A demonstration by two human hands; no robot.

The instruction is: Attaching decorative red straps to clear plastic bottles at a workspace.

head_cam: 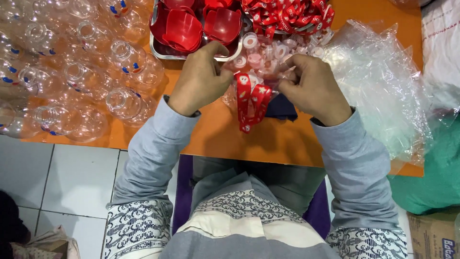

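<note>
A: Clothing, head view? Sleeves first.
B: Long grey sleeves, plain and snug at the wrists; left hand (200, 79) and right hand (314, 88) bare.
A: Torso?
B: Grey-and-cream top, with black-and-white patterned bands across chest and upper arms.

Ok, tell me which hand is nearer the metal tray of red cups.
Left. The left hand sits just below the tray, its fingertips almost at the front rim. The right hand is farther off to the right, by the red strap.
</note>
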